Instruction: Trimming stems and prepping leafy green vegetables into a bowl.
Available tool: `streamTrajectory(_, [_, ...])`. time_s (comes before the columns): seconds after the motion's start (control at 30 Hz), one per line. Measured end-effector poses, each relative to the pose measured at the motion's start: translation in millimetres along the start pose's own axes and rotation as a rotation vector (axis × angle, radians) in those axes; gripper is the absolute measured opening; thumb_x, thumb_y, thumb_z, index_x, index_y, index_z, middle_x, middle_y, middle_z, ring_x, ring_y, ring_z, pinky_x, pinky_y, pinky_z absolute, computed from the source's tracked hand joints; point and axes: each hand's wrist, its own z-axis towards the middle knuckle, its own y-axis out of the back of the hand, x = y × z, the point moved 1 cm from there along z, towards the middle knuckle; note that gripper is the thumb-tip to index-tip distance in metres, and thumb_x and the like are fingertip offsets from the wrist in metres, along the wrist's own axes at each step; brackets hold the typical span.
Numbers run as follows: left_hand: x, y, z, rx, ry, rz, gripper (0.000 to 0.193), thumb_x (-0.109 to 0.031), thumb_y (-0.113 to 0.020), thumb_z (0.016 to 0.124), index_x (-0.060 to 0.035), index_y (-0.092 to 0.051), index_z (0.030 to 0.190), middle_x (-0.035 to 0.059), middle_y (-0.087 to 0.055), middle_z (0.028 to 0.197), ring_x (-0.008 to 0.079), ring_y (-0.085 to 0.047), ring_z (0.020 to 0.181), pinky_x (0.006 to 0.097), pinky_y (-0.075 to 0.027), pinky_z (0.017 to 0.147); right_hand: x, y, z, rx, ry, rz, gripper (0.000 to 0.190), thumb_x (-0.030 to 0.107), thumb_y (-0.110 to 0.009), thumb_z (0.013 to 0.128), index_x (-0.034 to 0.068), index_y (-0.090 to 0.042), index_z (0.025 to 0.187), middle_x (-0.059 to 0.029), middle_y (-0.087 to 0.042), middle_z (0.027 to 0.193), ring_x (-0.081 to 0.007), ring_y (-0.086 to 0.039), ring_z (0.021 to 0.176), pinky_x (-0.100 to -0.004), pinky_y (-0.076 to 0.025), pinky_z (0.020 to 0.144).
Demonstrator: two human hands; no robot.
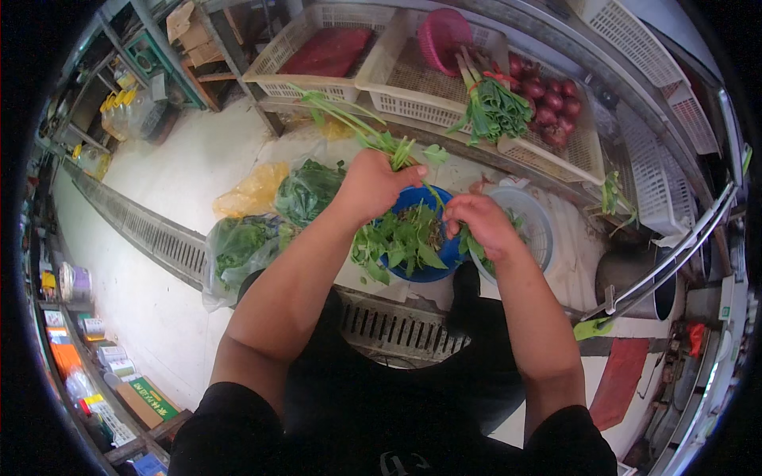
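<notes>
My left hand [374,185] is closed around a bunch of long green leafy stems [351,124], whose ends reach up and to the left. Thumb and fingers of my right hand [481,225] pinch one thin stem [436,193] running down from that bunch. Under the hands, a blue plastic basin [424,275] contains loose green leaves [411,238] and some brownish bits, with leaves over its near left rim. A pale plastic basket [540,217] stands at its right, partly covered by my right hand and forearm. Some green leaves show inside it.
Clear bags of greens [238,253] and a yellow plastic bag [253,190] lie left of the basin. Behind, a low shelf bears white crates [411,107], tied green stalks [497,113] and red onions [550,104]. A floor drain grate [405,327] crosses before me. A metal pot [625,279] stands right.
</notes>
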Motion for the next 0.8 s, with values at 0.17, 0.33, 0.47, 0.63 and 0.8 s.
streamTrajectory(0.17, [-1,-8,-3,-0.038,-0.111,-0.009,0.029,-0.028,-0.070,0.083,0.0011,-0.069,0.080,0.0117,-0.067,0.067,0.0194,-0.063,0.061,0.0353,-0.048,0.060,-6,5,4,-0.142,-0.109,0.190,0.010,0.009,-0.057,0.078,0.000,-0.060,0.076,-0.0080,-0.057,0.064,-0.0192,-0.057,0.059,-0.0314,-0.046,0.059])
streamTrajectory(0.33, [-2,8,2,-0.079,0.101,-0.303,0.024,-0.025,-0.072,0.084,-0.0004,-0.070,0.086,0.0066,-0.067,0.070,0.0110,-0.052,0.054,0.0276,-0.043,0.052,-23,17,14,-0.330,-0.224,0.458,0.010,0.009,-0.058,0.078,0.000,-0.059,0.075,-0.0090,-0.056,0.064,-0.0197,-0.057,0.058,-0.0323,-0.046,0.055])
streamTrajectory(0.47, [-9,8,1,-0.053,0.072,-0.367,0.019,-0.022,-0.069,0.086,-0.0035,-0.067,0.086,0.0031,-0.069,0.078,0.0075,-0.046,0.054,0.0242,-0.039,0.051,-18,18,12,-0.308,0.073,0.264,0.012,0.013,-0.064,0.081,0.002,-0.061,0.083,-0.0057,-0.057,0.069,-0.0173,-0.056,0.060,-0.0300,-0.046,0.057])
streamTrajectory(0.63, [-14,5,-4,-0.093,-0.041,-0.197,0.029,-0.026,-0.073,0.083,0.0020,-0.070,0.090,0.0075,-0.069,0.073,0.0115,-0.055,0.060,0.0287,-0.047,0.057,-13,-10,8,-0.266,0.268,-0.210,0.020,0.017,-0.072,0.080,0.004,-0.063,0.093,-0.0013,-0.056,0.069,-0.0112,-0.049,0.060,-0.0262,-0.043,0.058])
streamTrajectory(0.8, [-15,0,-10,-0.145,-0.091,-0.237,0.031,-0.028,-0.072,0.084,0.0024,-0.070,0.088,0.0093,-0.069,0.074,0.0130,-0.058,0.064,0.0306,-0.048,0.061,0,-26,1,-0.211,0.120,-0.445,0.026,0.012,-0.076,0.077,0.003,-0.064,0.099,0.0054,-0.051,0.069,-0.0058,-0.042,0.059,-0.0223,-0.037,0.056])
